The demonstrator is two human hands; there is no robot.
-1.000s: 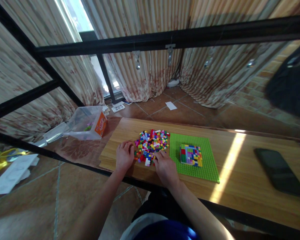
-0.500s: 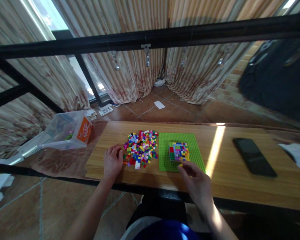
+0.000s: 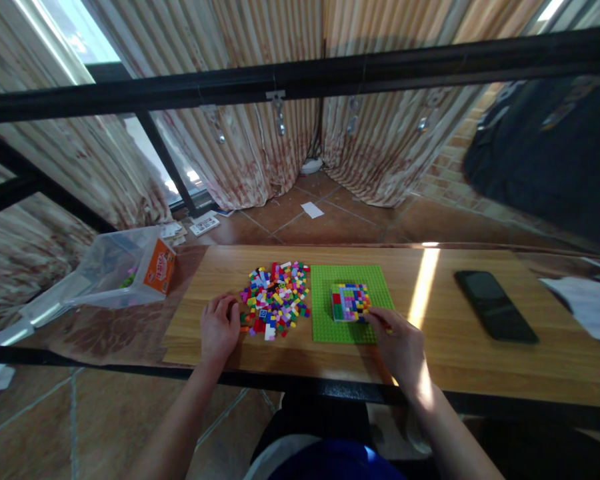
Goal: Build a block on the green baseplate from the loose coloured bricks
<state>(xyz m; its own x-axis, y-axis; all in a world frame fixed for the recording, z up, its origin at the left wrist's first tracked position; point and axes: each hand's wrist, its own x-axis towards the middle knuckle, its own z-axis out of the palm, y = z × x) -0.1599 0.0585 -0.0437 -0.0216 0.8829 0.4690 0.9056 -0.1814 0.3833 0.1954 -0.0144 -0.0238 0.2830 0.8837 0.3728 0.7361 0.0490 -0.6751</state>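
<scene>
A heap of small coloured bricks (image 3: 275,300) lies on the wooden table (image 3: 445,347). Right of it is a green baseplate (image 3: 325,320) carrying a flat block of many-coloured bricks (image 3: 350,301). My left hand (image 3: 219,329) rests on the table at the heap's left edge, fingers curled and loosely closed. My right hand (image 3: 399,345) reaches the lower right corner of the built block, its fingertips pinched together against it. What the fingers pinch is too small to name.
A black phone (image 3: 495,315) lies on the table to the right, with white paper (image 3: 585,298) beyond it. A clear plastic box (image 3: 125,267) with an orange label lies tipped at the left. A black metal bar (image 3: 300,73) crosses overhead. A strip of sunlight falls between baseplate and phone.
My right hand left the brick heap and moved right to the built block on the baseplate. My left hand stayed by the heap. The view swung to the right.
</scene>
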